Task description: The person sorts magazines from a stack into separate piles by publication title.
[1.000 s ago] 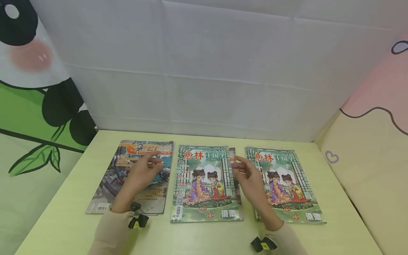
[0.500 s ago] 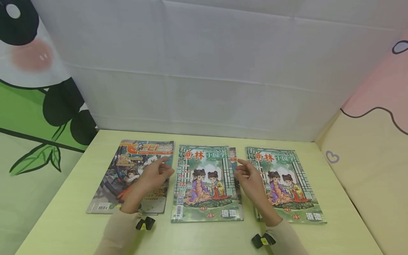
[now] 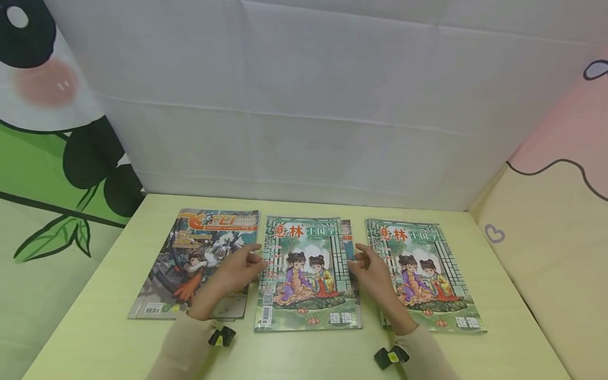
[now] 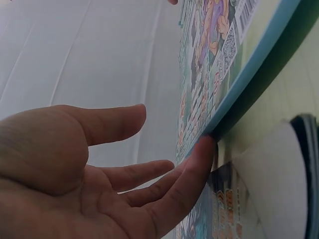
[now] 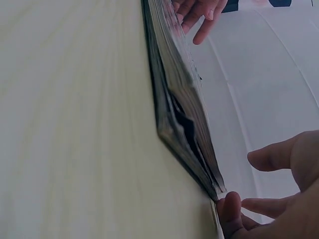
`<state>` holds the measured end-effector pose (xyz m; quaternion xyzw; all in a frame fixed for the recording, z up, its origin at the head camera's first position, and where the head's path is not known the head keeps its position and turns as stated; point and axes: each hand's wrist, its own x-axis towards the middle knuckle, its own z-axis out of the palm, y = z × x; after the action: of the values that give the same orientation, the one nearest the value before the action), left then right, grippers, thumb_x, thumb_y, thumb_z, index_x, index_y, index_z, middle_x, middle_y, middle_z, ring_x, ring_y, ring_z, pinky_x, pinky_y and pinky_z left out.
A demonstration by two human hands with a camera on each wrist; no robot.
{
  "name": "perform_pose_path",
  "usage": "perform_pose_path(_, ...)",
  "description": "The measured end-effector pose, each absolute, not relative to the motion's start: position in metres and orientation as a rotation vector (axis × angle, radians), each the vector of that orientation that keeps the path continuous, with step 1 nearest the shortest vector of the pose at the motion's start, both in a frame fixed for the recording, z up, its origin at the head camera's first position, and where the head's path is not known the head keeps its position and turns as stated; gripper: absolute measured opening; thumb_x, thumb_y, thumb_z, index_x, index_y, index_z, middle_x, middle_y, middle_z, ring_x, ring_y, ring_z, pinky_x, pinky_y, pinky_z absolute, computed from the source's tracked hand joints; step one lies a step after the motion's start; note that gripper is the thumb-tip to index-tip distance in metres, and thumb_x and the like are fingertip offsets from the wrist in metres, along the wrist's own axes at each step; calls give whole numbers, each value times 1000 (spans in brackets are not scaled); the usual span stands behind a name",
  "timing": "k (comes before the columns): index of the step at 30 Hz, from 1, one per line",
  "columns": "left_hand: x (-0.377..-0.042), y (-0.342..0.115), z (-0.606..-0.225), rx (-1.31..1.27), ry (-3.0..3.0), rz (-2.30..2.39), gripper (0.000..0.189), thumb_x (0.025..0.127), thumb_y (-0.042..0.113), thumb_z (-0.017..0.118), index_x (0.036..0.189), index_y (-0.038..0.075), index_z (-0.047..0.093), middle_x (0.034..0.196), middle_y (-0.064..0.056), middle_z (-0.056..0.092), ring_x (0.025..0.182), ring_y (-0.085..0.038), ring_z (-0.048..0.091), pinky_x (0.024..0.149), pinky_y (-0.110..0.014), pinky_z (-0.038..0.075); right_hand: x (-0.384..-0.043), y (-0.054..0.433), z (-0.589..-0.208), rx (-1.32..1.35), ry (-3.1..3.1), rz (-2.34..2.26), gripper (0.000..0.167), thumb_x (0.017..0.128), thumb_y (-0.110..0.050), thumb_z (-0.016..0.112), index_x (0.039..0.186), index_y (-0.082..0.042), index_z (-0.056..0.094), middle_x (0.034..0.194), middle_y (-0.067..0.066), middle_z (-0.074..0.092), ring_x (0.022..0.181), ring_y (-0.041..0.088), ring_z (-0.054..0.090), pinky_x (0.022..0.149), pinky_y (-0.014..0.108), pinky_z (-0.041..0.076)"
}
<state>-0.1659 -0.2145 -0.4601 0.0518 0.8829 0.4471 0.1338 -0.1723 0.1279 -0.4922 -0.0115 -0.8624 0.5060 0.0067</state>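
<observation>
Three short stacks of magazines lie side by side. The middle green magazine (image 3: 309, 285), with two cartoon children on its cover, overlaps another magazine (image 3: 352, 295) that peeks out on its right. My left hand (image 3: 237, 269) reaches over the left magazine (image 3: 159, 287), fingertips at the middle stack's left edge. In the left wrist view, the left hand (image 4: 114, 184) has its thumb raised apart and a fingertip against the spine. My right hand (image 3: 372, 272) is at the opposite edge; in the right wrist view, its fingers (image 5: 230, 206) meet the page edges (image 5: 187, 107), thumb apart.
Another green magazine (image 3: 437, 264) tops the right stack, partly behind my right forearm. The pale yellow table (image 3: 304, 356) runs back to a white cloth wall (image 3: 313, 105). Printed cartoon panels stand at both sides.
My left hand has moved right from over the left magazine to the middle stack's left edge. My right hand has shifted slightly down along the right edge. The magazines stay put.
</observation>
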Motion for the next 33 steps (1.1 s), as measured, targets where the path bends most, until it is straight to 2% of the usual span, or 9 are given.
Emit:
perform_pose_path(5, -165, -212, -458, 159, 2535, 1293, 69, 112, 21, 68, 160, -20, 38, 126, -26, 73, 90, -31, 80, 87, -50, 66, -172, 129, -493, -40, -2730, 1587, 59, 103, -9, 75, 155, 9, 54, 126, 26, 70, 108, 35, 70, 88, 40, 61)
perform_pose_path(9, -164, -214, -461, 194, 2564, 1268, 68, 111, 22, 70, 154, -23, 43, 124, -27, 74, 87, -29, 80, 86, -49, 66, -172, 129, -494, -72, -2742, 1594, 61, 103, -8, 76, 156, 11, 53, 126, 26, 71, 107, 33, 70, 84, 33, 61)
perform_pose_path(12, -165, -215, -468, 285, 2618, 1280, 39, 110, 21, 71, 120, -15, 66, 94, -15, 70, 72, -21, 67, 69, -42, 60, -172, 129, -495, -77, -2748, 1590, 61, 102, -8, 76, 155, 13, 53, 127, 26, 71, 108, 34, 71, 83, 30, 61)
perform_pose_path(14, -169, -218, -482, 397, 2679, 1296, 31, 110, 23, 71, 92, -1, 60, 76, -3, 54, 63, -15, 51, 58, -34, 47, -172, 128, -495, -74, -2750, 1591, 61, 103, -8, 76, 155, 13, 54, 129, 26, 71, 110, 35, 71, 82, 30, 61)
perform_pose_path(16, -170, -217, -486, 442, 2708, 1303, 36, 109, 21, 70, 84, 3, 53, 71, -3, 42, 60, -16, 38, 57, -32, 35, -171, 129, -496, -62, -2755, 1574, 60, 103, -9, 76, 154, 14, 54, 130, 27, 71, 111, 36, 71, 82, 31, 62)
perform_pose_path(19, -169, -210, -486, 382, 2724, 1302, 31, 108, 21, 72, 110, -10, 70, 86, -8, 65, 70, -17, 58, 59, -32, 48, -171, 129, -496, -66, -2762, 1567, 61, 102, -9, 77, 154, 14, 54, 131, 26, 70, 111, 35, 70, 83, 33, 61)
perform_pose_path(22, -165, -199, -473, 233, 2670, 1308, 56, 105, 18, 75, 146, -17, 60, 118, -22, 74, 99, -32, 75, 75, -40, 63, -171, 128, -495, -51, -2762, 1552, 62, 101, -9, 77, 153, 16, 54, 129, 26, 70, 108, 32, 69, 84, 33, 60)
perform_pose_path(27, -165, -186, -472, 133, 2630, 1351, 57, 104, 13, 76, 151, -15, 58, 125, -23, 73, 110, -38, 75, 79, -42, 67, -169, 126, -492, -13, -2761, 1530, 64, 100, -8, 78, 152, 18, 53, 127, 26, 69, 104, 29, 66, 87, 38, 60)
perform_pose_path(33, -164, -183, -474, 118, 2627, 1363, 57, 104, 12, 76, 152, -11, 58, 121, -19, 74, 109, -38, 75, 80, -42, 66, -164, 127, -482, -5, -2811, 1515, 68, 103, -12, 78, 157, 16, 48, 137, 34, 65, 124, 47, 66, 108, 60, 57)
